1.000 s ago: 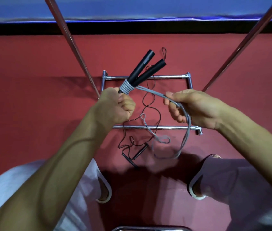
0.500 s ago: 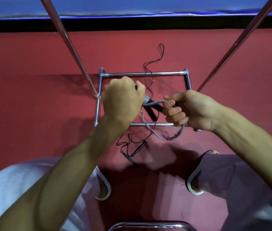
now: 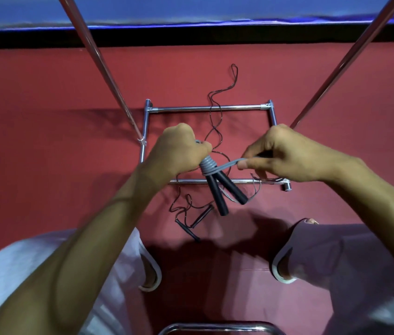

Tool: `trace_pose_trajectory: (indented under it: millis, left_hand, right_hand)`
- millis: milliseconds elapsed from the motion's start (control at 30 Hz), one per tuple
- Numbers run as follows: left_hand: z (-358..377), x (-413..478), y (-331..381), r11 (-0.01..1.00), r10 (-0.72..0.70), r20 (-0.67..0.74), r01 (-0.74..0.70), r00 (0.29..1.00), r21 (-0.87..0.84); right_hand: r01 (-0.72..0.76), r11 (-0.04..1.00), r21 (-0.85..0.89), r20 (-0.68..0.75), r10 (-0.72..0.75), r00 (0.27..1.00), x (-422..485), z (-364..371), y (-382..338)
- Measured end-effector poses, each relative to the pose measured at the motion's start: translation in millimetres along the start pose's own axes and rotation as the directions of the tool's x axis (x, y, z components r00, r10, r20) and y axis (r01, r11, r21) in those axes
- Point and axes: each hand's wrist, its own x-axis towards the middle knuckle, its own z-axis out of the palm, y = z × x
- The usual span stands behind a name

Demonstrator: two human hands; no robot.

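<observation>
A skipping rope with two black handles (image 3: 225,189) and a grey cord (image 3: 225,166) is held above the red floor. My left hand (image 3: 179,148) grips the handles together near their top, where the grey cord is wound in several coils (image 3: 207,165). The handles point down towards me. My right hand (image 3: 280,153) pinches the free length of grey cord, which runs taut from the coils. A thin loop of the cord hangs below my right hand.
A second rope with a thin black cord (image 3: 215,126) and slim black handles (image 3: 199,217) lies on the red floor (image 3: 46,165). A chrome rectangular frame (image 3: 210,108) rests there, with two slanted chrome poles (image 3: 99,66). My knees and a chrome bar (image 3: 215,328) are below.
My left hand turned the handles from pointing up and away to pointing down towards me. More grey cord is wound on them, and the hanging loop has shortened.
</observation>
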Motion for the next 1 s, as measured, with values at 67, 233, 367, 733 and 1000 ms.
trace_pose_trajectory:
  millis: [67,233,367,733,1000]
  left_hand:
    - [-5.5,0.1,-1.1,0.992,0.068,0.100,-0.057,0.993,-0.114]
    - [-9.7,-2.4,-2.2,0.841,0.311,0.121,-0.214,0.943,-0.497]
    - [-4.3,-9.0,-2.8,0.810,0.351,-0.040,-0.325,0.935,-0.489]
    - [19.4,-27.2,7.1,0.843,0.344,-0.335,-0.446,0.877,-0.301]
    - [6.6,-25.3,8.0,0.843,0.464,-0.313,-0.522,0.829,-0.132]
  right_hand:
    - [-0.056,0.977,0.204,0.046,0.047,0.998,-0.6,-4.5,2.7]
    - [-0.189,0.670,0.718,0.106,0.163,0.981,7.9,7.3,7.6]
    - [-0.323,0.425,0.845,0.271,0.179,0.946,13.0,23.9,-3.1]
    - [-0.117,0.895,0.430,-0.286,0.258,0.923,9.2,20.0,-14.1]
    - [-0.058,0.998,-0.021,-0.469,0.042,0.882,8.3,11.7,-15.1]
